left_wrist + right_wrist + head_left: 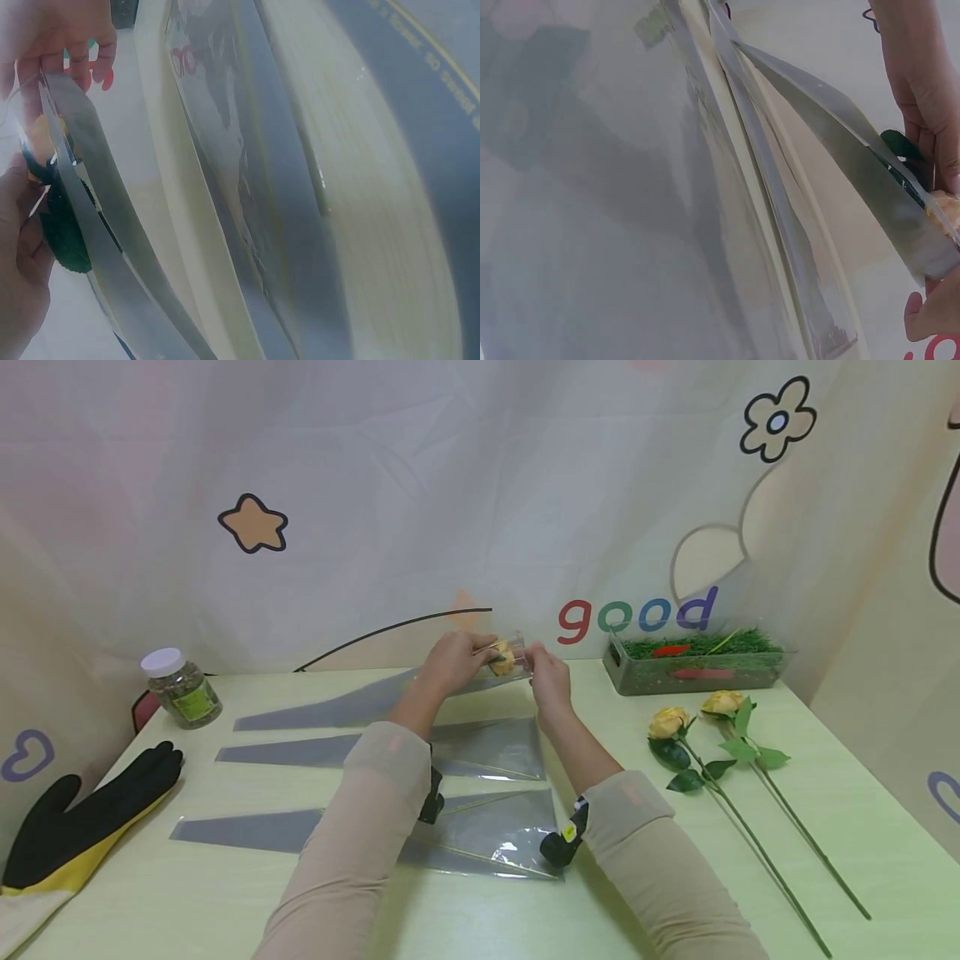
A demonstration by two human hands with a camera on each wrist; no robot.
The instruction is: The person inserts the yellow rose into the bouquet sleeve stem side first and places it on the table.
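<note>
A yellow artificial rose (504, 657) is between the two hands near the table's back edge, its head partly behind clear film. My left hand (453, 662) grips the rose just below its bloom, close to a dark green leaf (66, 229). My right hand (550, 681) pinches the wide end of a grey-and-clear flower sleeve (337, 708), which tapers leftward. In the right wrist view the sleeve (855, 154) stands raised and partly spread. How far the rose is inside it cannot be told, and the stem is mostly hidden.
Two more sleeves (495, 747) lie flat in front. At right are two yellow roses (667, 722) and a clear box (622, 672) with green grass-like filling. A lidded jar (191, 697) and a black-and-yellow glove (97, 814) are at left. A printed cloth (375, 527) hangs behind.
</note>
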